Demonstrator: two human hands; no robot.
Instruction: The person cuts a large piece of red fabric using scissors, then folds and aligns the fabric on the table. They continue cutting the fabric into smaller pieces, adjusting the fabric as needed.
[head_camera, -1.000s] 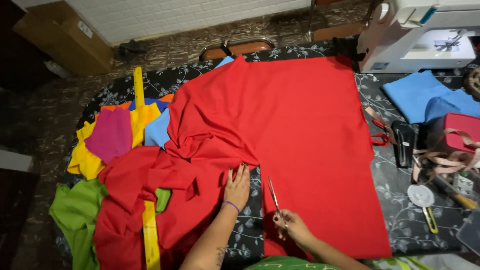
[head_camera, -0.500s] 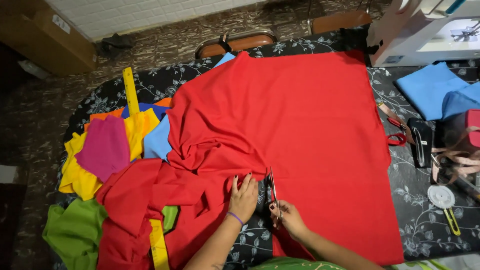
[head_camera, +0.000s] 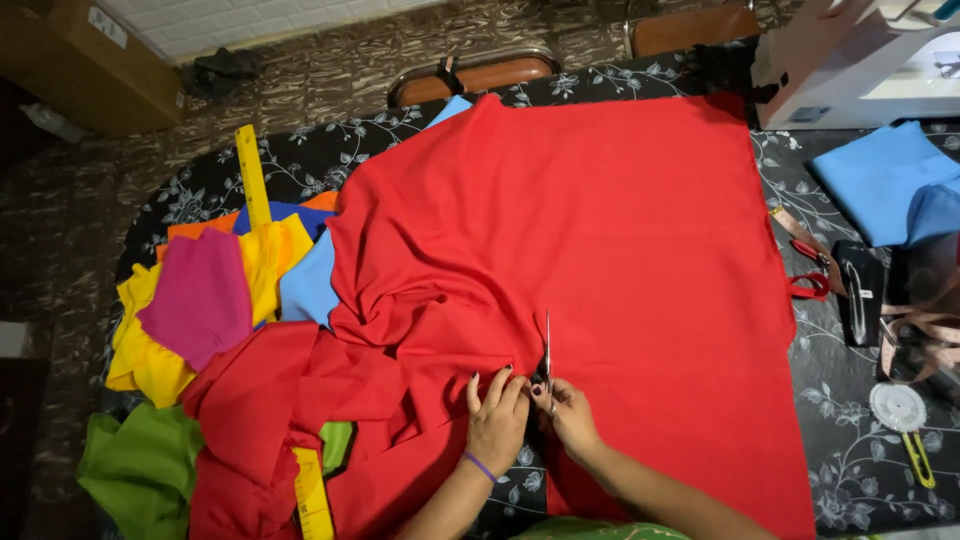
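Note:
A large red cloth (head_camera: 600, 230) lies spread over the table, bunched in folds at its left side. My right hand (head_camera: 568, 415) grips a pair of scissors (head_camera: 546, 352) whose blades point away from me into the red cloth. My left hand (head_camera: 497, 420), with a purple band at the wrist, rests flat on the cloth just left of the blades, fingers apart. A cut edge runs from the scissors back toward me, with the dark table showing through.
Yellow, magenta, orange and blue cloths (head_camera: 210, 300) pile at the left with a yellow ruler (head_camera: 252, 175); green cloth (head_camera: 140, 465) lies at the near left. A sewing machine (head_camera: 860, 60), blue cloth (head_camera: 890, 180), red-handled scissors (head_camera: 810, 285) and a tracing wheel (head_camera: 900, 410) sit at the right.
My right hand has moved the scissors forward and left along the cut in the red cloth. My left hand has shifted forward beside the blades. The view has drifted slightly.

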